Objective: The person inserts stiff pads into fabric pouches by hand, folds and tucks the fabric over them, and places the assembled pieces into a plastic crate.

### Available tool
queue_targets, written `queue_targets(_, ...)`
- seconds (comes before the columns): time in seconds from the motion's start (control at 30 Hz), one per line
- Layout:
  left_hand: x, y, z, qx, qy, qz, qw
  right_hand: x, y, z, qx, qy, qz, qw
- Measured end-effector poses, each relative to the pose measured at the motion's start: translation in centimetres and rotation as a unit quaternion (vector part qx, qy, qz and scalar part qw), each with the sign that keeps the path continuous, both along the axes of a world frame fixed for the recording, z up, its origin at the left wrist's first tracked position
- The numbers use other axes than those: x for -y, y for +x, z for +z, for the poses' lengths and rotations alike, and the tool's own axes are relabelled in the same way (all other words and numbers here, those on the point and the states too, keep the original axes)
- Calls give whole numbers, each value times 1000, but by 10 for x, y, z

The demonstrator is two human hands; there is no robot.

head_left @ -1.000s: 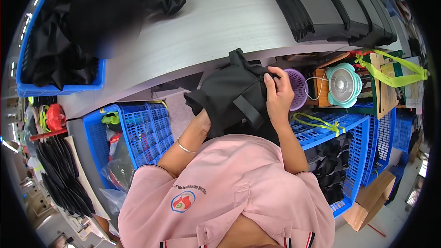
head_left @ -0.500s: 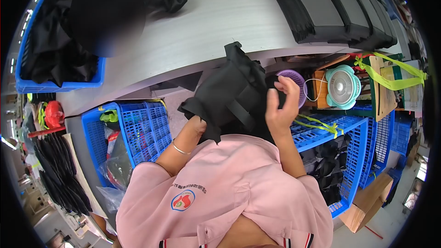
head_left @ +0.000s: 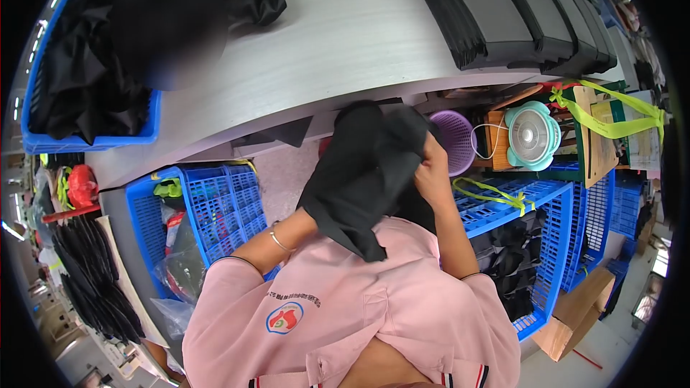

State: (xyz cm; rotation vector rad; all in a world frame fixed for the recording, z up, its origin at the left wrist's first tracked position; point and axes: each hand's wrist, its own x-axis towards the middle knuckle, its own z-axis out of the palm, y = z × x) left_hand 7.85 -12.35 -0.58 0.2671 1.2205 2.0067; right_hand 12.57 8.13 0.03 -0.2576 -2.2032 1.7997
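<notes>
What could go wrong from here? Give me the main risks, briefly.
The black cloth hides the left hand, so its fingers might snag in a fold unseen. The bracelet sits close to the cloth's edge and could catch on it. The right hand grips the cloth near the purple basket and white cord; a wide swing might knock the basket or tug the cord.

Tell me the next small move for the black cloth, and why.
I would gently draw the black cloth outward with the right hand, probably enough to loosen its folds: that hand grips one side, the cloth looks bunched, and it hides the left hand beyond the wrist.
</notes>
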Motion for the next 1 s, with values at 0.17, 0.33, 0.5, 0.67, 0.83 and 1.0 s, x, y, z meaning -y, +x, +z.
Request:
queue_targets(0.17,36,-74,-16,-131,-37,9,991,-41,8,44,-34,21,172,984)
queue_targets(0.33,15,-109,16,56,-6,73,996,-62,-72,71,-5,-143,35,989)
queue_targets(0.5,-34,-99,23,-130,-3,89,987,-88,-170,45,-122,-18,-72,990)
queue_targets(0.67,-8,-102,23,-99,-146,149,973,-70,-134,16,-100,8,-164,981)
queue_targets(0.83,-41,-162,48,-427,-155,230,861,-50,-123,-26,-48,-206,-158,965)
queue_targets(1.0,-105,-209,35,-242,-99,35,964,-54,-133,-18,-33,-425,-3,904)
